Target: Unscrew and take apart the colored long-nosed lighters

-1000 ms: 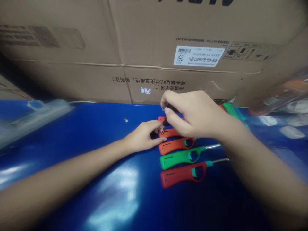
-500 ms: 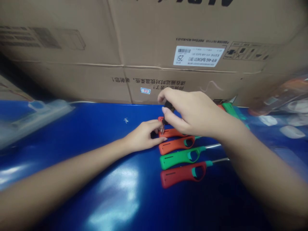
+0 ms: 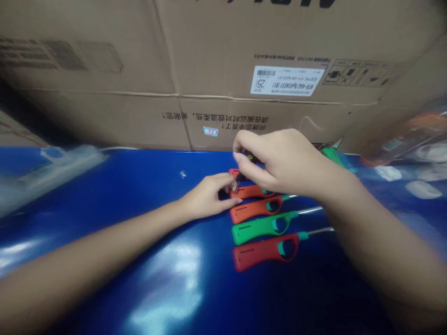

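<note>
My right hand (image 3: 286, 163) is closed around the dark handle of a screwdriver (image 3: 250, 158). Its thin shaft slants down to the butt end of an orange utility lighter (image 3: 251, 191). At that same end, the thumb and fingers of my left hand (image 3: 209, 197) close about the lighter, steadying it beside the screwdriver's tip. Nearer me lie a second orange lighter (image 3: 256, 208), a green lighter (image 3: 263, 228) and a dark red lighter (image 3: 265, 251), roughly parallel, metal nozzles toward the right. Behind the held lighter, a red lighter (image 3: 234, 174) shows only in part.
A large cardboard box (image 3: 216, 56) stands like a wall behind the blue table (image 3: 150, 172). Past my right wrist lies another green lighter (image 3: 333, 157). Clear plastic bags (image 3: 394, 173) are on the right, and a translucent plastic item (image 3: 70, 165) is at left.
My right hand has shifted slightly to the right and its grip on the screwdriver handle has turned a little. My left hand and the lighters stay put.
</note>
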`<state>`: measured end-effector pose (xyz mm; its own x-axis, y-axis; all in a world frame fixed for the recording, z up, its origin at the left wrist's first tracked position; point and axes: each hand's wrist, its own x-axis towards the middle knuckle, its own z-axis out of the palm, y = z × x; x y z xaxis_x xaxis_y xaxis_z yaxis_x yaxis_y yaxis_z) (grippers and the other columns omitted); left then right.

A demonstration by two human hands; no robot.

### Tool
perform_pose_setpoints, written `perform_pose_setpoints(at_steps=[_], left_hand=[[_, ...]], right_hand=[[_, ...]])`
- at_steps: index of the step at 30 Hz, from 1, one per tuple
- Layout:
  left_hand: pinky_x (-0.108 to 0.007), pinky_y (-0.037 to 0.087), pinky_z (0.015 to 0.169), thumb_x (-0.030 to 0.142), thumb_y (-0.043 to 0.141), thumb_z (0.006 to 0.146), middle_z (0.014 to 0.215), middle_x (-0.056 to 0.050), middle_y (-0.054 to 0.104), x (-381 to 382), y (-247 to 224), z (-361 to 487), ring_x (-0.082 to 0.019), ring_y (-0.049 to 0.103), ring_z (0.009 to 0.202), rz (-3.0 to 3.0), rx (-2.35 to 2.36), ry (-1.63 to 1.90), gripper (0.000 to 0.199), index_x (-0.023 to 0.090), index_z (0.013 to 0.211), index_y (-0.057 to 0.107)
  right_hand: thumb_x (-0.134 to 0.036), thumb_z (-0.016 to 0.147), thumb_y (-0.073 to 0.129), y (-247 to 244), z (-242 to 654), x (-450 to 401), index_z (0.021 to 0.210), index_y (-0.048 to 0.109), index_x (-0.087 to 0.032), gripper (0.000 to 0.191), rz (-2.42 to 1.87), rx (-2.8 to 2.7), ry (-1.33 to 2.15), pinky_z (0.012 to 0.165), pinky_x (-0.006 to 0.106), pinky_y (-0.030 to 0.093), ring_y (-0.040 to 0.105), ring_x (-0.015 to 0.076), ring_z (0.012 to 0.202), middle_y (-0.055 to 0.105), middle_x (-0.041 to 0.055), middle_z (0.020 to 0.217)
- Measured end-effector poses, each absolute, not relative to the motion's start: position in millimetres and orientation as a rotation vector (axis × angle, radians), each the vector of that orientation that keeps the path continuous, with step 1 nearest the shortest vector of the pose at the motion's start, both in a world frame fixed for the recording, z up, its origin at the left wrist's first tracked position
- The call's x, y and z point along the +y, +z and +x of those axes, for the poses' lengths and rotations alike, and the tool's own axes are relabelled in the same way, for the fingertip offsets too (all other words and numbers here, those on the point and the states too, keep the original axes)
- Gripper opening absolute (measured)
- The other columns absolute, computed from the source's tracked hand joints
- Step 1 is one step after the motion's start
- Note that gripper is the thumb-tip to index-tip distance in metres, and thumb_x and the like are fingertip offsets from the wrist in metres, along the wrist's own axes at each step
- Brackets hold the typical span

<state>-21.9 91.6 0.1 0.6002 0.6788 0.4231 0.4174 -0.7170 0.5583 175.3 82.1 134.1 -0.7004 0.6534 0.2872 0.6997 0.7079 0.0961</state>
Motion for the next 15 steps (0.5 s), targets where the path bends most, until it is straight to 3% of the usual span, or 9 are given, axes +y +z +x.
perform_pose_setpoints(at_steps=[7, 11, 15], left_hand=[[-0.027, 0.049, 0.07, 0.029, 0.073, 0.086, 0.083, 0.0, 0.063, 90.5, 1.4, -21.6, -0.015, 0.06, 0.075, 2.413, 0.878, 0.882, 0.017, 0.017, 0.087, 0.06], [-0.027, 0.049, 0.07, 0.028, 0.073, 0.087, 0.084, -0.001, 0.064, 91.1, 0.7, -21.8, -0.015, 0.061, 0.076, 2.402, 0.867, 0.89, 0.016, 0.017, 0.088, 0.061], [-0.027, 0.049, 0.069, 0.029, 0.074, 0.086, 0.083, -0.001, 0.064, 91.5, -0.4, -21.8, -0.015, 0.061, 0.075, 2.408, 0.871, 0.894, 0.017, 0.017, 0.088, 0.062]], right_hand=[[-0.04, 0.097, 0.039, 134.4, 177.9, 84.4, 0.11, 0.059, -0.017, 0.033, -1.104, -2.672, -0.281, 0.057, 0.029, 0.025, 0.053, 0.0161, 0.058, 0.069, 0.0042, 0.078], [-0.037, 0.096, 0.041, 133.1, 178.2, 85.3, 0.121, 0.054, -0.015, 0.036, -1.054, -2.689, -0.229, 0.058, 0.028, 0.027, 0.056, 0.0165, 0.062, 0.071, 0.0052, 0.083], [-0.038, 0.097, 0.041, 132.5, 178.2, 84.8, 0.111, 0.058, -0.016, 0.032, -1.019, -2.687, -0.27, 0.058, 0.028, 0.025, 0.055, 0.0154, 0.06, 0.07, 0.0041, 0.081]])
